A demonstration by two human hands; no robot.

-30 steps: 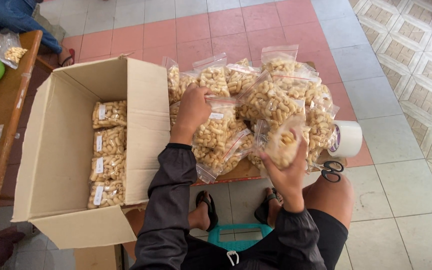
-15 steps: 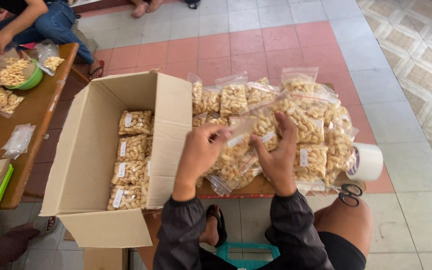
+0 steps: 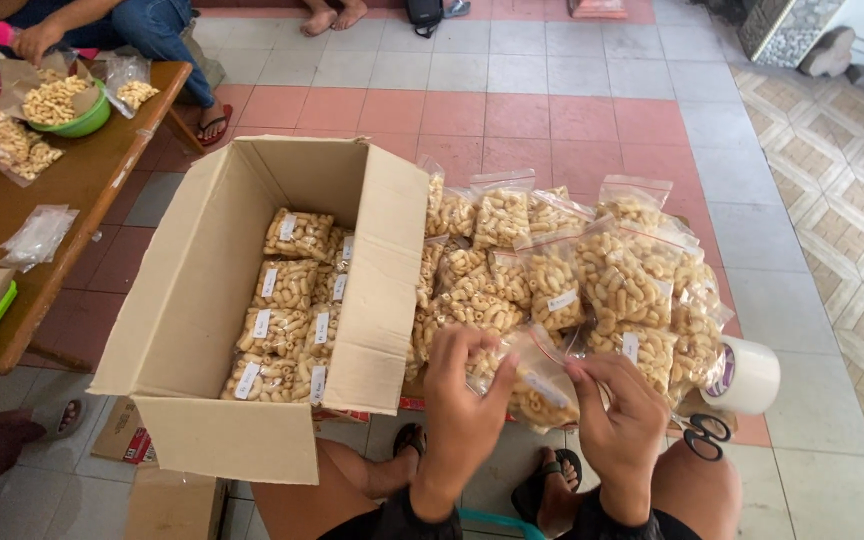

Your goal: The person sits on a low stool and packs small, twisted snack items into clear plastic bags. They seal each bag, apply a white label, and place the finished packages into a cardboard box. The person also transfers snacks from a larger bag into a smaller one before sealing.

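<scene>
My left hand [image 3: 460, 400] and my right hand [image 3: 620, 425] together hold one clear snack bag [image 3: 537, 385] of pale curled crackers at the near edge of a pile. The pile of snack bags [image 3: 572, 270] has several similar labelled bags heaped to the right of an open cardboard box [image 3: 202, 290]. Inside the box, more packed bags [image 3: 287, 310] lie in neat rows.
A roll of tape [image 3: 750, 376] and black scissors [image 3: 700, 434] lie right of the pile. A wooden table [image 3: 72, 190] at left bears a green bowl [image 3: 77, 115], loose crackers and empty bags. Another person [image 3: 102, 25] sits behind it. My sandalled feet show below.
Both hands drew back from the pile toward me, holding one bag between them. The view tilted up, showing more of the floor and the table.
</scene>
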